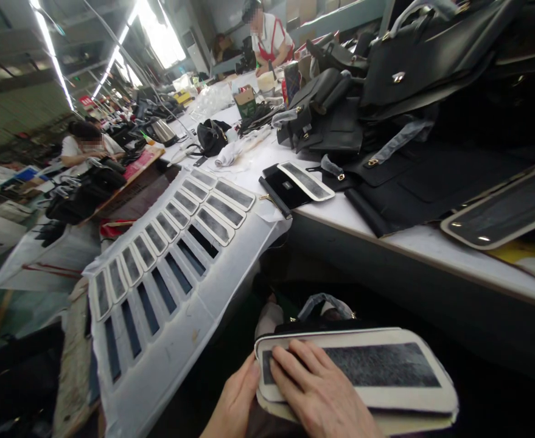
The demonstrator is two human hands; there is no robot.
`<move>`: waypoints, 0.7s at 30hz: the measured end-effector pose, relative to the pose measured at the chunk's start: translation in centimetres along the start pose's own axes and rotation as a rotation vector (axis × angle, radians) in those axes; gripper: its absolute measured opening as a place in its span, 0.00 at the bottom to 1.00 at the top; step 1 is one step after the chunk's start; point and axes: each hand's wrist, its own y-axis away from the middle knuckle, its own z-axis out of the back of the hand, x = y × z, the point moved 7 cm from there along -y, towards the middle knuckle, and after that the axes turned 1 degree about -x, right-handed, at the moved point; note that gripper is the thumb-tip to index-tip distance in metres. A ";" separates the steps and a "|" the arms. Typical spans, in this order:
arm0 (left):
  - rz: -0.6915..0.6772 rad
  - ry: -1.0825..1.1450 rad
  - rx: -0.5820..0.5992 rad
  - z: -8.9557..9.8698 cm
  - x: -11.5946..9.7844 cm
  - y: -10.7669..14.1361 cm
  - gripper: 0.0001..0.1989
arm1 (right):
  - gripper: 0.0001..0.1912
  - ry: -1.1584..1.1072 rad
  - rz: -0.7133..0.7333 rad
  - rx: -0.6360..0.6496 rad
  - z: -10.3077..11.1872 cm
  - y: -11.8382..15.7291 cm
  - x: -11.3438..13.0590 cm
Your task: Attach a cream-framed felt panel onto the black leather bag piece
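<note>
A long oblong panel (pixel 386 365) with rounded corners, a cream border and a dark middle strip lies over the lap. It looks like a bag's bottom panel, on a black handbag whose plastic-wrapped handle (pixel 322 299) shows behind it. Around the panel's left end, my left hand (pixel 236 392) is closed, its thumb along the edge; the other fingers are hidden beneath. My right hand (pixel 317 389) lies flat on the panel's left half, fingers stretched out and pressing on the surface.
At left, a white-covered board (pixel 221 298) carries several similar cream-edged panels (pixel 167 226) beside dark slots. Black handbags (pixel 413 67) are heaped on the white table at right. One panel (pixel 306 180) rests on a small black piece. Co-workers (pixel 271 39) sit farther back.
</note>
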 end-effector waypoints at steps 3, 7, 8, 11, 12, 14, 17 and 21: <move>0.008 -0.036 -0.016 0.0 0.3 -0.1 0.20 | 0.13 -0.006 -0.003 -0.012 0.0 0.0 0.0; 0.013 -0.063 -0.002 0.1 0.2 -0.2 0.19 | 0.12 -0.022 -0.020 -0.026 0.2 -0.2 -0.2; 0.019 -0.085 0.007 0.2 0.1 -0.3 0.19 | 0.13 -0.023 -0.022 -0.034 0.3 -0.2 -0.2; 0.052 -0.187 0.072 0.5 0.3 -0.6 0.21 | 0.17 -0.023 -0.029 -0.055 0.4 -0.4 -0.2; 0.059 -0.220 0.092 0.5 0.5 -0.7 0.21 | 0.18 -0.026 -0.034 -0.061 0.4 -0.4 -0.2; 0.057 -0.253 0.091 0.8 0.7 -0.8 0.23 | 0.21 -0.031 -0.046 -0.070 0.4 -0.4 -0.3; 0.059 -0.232 0.023 1.2 0.9 -0.8 0.23 | 0.24 -0.032 -0.049 -0.085 0.1 -0.2 -0.4; 0.075 -0.216 -0.011 0.9 0.6 -0.8 0.23 | 0.25 -0.052 -0.046 -0.085 -0.3 0.0 -0.5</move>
